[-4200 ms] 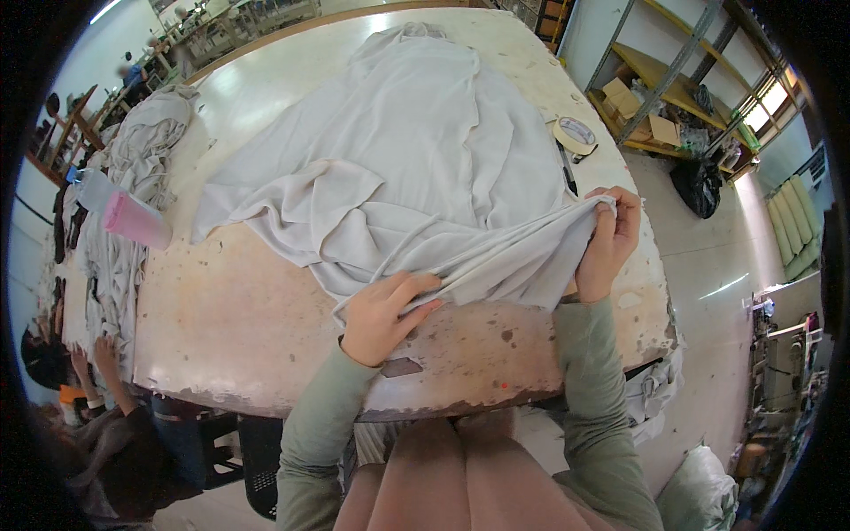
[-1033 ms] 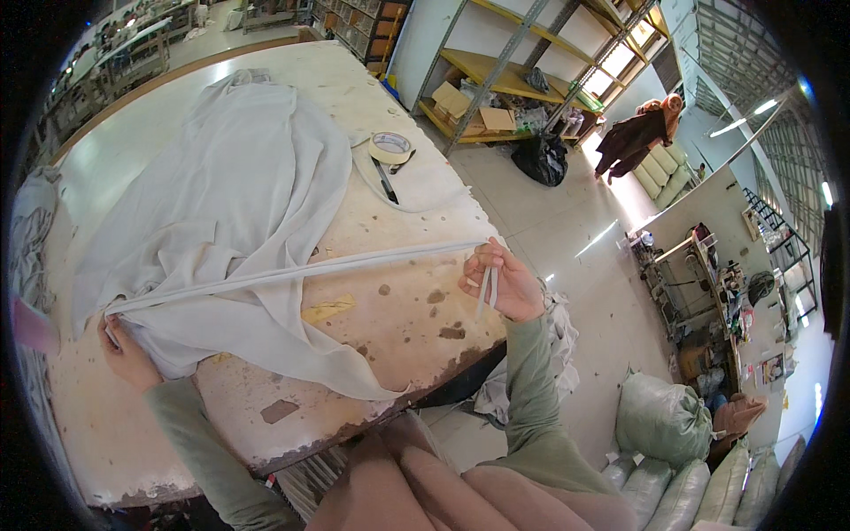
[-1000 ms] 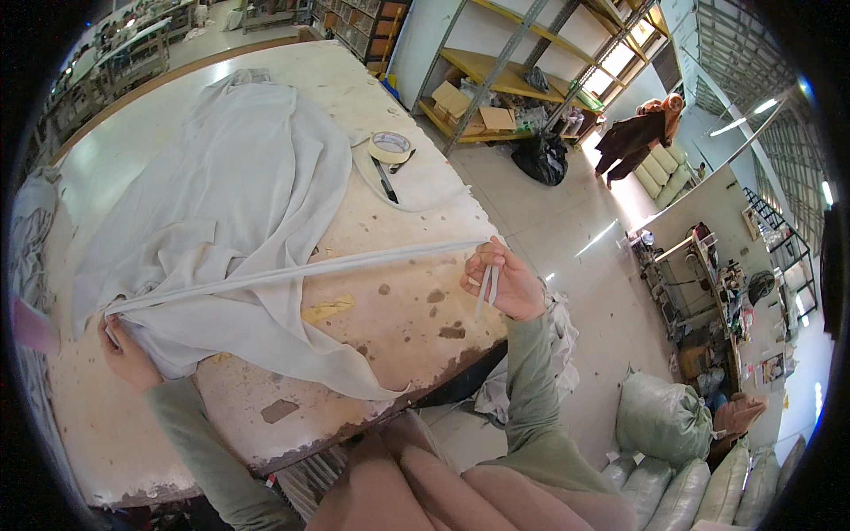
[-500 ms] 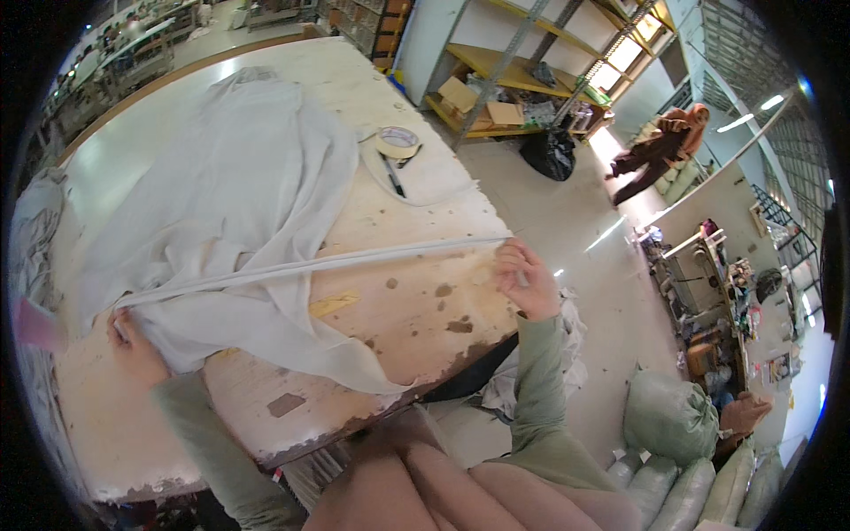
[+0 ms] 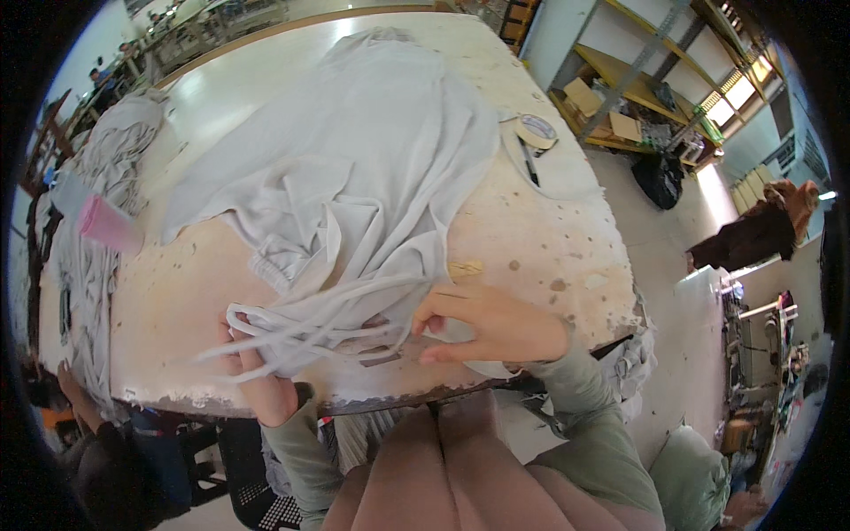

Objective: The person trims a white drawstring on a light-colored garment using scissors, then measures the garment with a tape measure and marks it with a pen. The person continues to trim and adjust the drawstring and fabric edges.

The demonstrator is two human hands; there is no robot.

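A pale grey garment (image 5: 381,133) lies rumpled over the worn table. Its long narrow fabric strap (image 5: 336,310) is gathered in loose loops near the front edge. My left hand (image 5: 266,385) is closed on these loops, and one loop with loose ends sticks out past its fingers. Facing it from the right, my right hand (image 5: 496,327) has its thumb and bent fingers apart, with the strap loops close by its fingertips. Nothing shows gripped in the right hand.
Masking tape (image 5: 537,132) and a black pen (image 5: 531,168) lie on the table (image 5: 567,248) at right. A pink roll (image 5: 108,223) and heaped grey fabric (image 5: 124,146) are at left. Another person (image 5: 97,469) is at lower left; a further person (image 5: 761,226) is beyond the table at right.
The strap was stretched straight between both hands; now it is looped at the left hand. My right hand has come in toward the left and released its end. The view has swung left.
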